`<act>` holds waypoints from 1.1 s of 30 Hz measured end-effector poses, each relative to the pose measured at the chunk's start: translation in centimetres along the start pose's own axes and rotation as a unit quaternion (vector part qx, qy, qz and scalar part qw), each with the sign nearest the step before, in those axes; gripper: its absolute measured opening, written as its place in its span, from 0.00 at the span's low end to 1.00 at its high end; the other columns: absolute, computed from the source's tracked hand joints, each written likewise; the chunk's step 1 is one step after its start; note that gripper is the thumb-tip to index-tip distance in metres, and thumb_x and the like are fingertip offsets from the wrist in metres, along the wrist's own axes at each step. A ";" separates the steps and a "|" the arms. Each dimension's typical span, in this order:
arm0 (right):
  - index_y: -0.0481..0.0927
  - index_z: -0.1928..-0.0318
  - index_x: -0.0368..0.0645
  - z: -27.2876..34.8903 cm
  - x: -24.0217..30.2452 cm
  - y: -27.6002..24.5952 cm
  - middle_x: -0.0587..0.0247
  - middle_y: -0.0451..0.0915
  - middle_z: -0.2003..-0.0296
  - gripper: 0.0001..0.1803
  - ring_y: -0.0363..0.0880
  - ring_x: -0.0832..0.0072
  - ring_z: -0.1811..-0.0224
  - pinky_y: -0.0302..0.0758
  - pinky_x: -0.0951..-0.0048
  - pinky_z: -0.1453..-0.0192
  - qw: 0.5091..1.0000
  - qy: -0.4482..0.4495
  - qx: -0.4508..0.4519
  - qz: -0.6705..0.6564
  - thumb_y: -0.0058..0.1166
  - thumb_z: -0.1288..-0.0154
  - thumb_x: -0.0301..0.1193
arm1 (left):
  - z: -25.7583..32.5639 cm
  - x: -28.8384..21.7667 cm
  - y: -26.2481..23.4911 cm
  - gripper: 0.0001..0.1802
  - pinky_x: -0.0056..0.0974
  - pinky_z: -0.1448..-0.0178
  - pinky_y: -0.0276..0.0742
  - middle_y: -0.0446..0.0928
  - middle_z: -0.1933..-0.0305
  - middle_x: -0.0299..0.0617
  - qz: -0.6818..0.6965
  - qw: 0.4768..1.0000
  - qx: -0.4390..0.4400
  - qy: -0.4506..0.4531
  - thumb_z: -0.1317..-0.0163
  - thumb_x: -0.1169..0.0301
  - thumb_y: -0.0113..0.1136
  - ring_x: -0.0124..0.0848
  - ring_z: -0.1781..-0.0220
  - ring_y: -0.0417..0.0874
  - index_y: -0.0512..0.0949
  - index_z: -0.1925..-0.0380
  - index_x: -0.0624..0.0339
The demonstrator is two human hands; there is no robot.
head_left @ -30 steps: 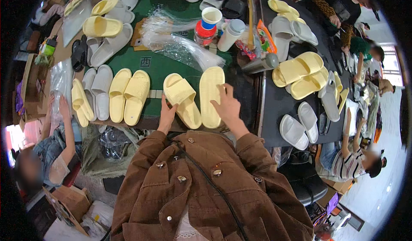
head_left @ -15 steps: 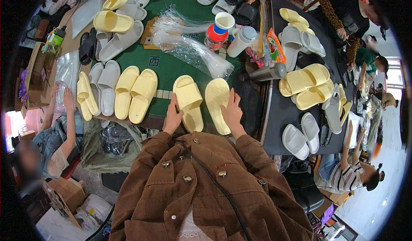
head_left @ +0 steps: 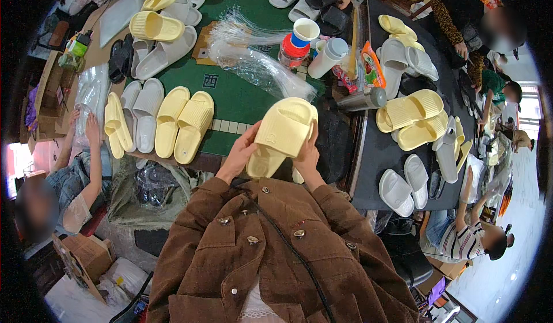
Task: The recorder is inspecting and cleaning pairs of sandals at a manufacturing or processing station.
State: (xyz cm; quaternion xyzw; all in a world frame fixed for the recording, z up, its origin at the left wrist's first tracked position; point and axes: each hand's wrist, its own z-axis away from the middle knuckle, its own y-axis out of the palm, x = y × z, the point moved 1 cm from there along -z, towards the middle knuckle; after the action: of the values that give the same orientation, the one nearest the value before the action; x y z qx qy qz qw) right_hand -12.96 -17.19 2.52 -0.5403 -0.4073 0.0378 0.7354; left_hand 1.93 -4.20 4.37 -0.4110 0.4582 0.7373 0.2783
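Observation:
In front of my chest I hold a pale yellow ribbed slide slipper point(head_left: 281, 132). My left hand point(head_left: 241, 153) grips it by its left side, fingers closed at the edge. My right hand point(head_left: 307, 155) is closed at the right side, where a second yellow slipper lies mostly hidden behind the first; only its right edge and a bit of its lower end show. To the left on the table, a yellow pair point(head_left: 185, 124) rests side by side, next to a grey pair point(head_left: 145, 116) and another yellow pair point(head_left: 117, 128) stood on edge.
On the green table lie a bundle of clear plastic strips point(head_left: 253, 58), cups point(head_left: 304, 32), a white bottle point(head_left: 328, 58) and a metal flask point(head_left: 363, 99). More yellow slippers point(head_left: 412, 110) and grey ones point(head_left: 396, 192) cover the dark table at right. A person point(head_left: 69, 190) works at left, others at right.
The two yellow slippers, held apart before, have come together, the left one now in front of the right one. Both hands have moved closer to each other.

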 end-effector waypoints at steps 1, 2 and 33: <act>0.39 0.34 0.41 0.0 -0.4 0.2 0.46 0.42 0.35 0.53 0.77 0.50 0.67 0.76 0.62 0.70 0.999 0.019 -0.034 0.001 0.60 0.57 0.28 | 0.2 -0.3 0.1 0.30 0.32 0.35 0.55 0.60 0.37 0.40 0.000 1.000 0.000 0.000 0.42 0.79 0.44 0.29 0.37 0.61 0.54 0.38 0.62; 0.41 0.35 0.41 0.0 -0.9 0.3 0.46 0.47 0.37 0.50 0.76 0.49 0.66 0.76 0.62 0.69 0.998 0.065 -0.021 0.006 0.59 0.54 0.32 | 0.3 -0.6 0.3 0.30 0.32 0.35 0.55 0.60 0.37 0.40 -0.002 1.000 0.009 0.008 0.42 0.80 0.44 0.28 0.37 0.61 0.54 0.37 0.62; 0.61 0.40 0.45 -3.0 -3.5 3.2 0.50 0.64 0.44 0.30 0.61 0.58 0.41 0.60 0.65 0.39 0.983 0.026 0.103 -0.149 0.50 0.45 0.28 | 1.1 7.7 -10.4 0.33 0.45 0.40 0.60 0.61 0.44 0.58 -0.481 0.831 -0.279 0.004 0.51 0.79 0.49 0.51 0.43 0.63 0.57 0.41 0.64</act>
State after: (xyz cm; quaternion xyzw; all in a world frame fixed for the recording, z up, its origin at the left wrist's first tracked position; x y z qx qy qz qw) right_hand -12.16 -19.86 -2.27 -0.3961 -0.4574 -0.0447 0.7949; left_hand 5.88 1.47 -6.64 -0.6428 -0.0214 0.6052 0.4691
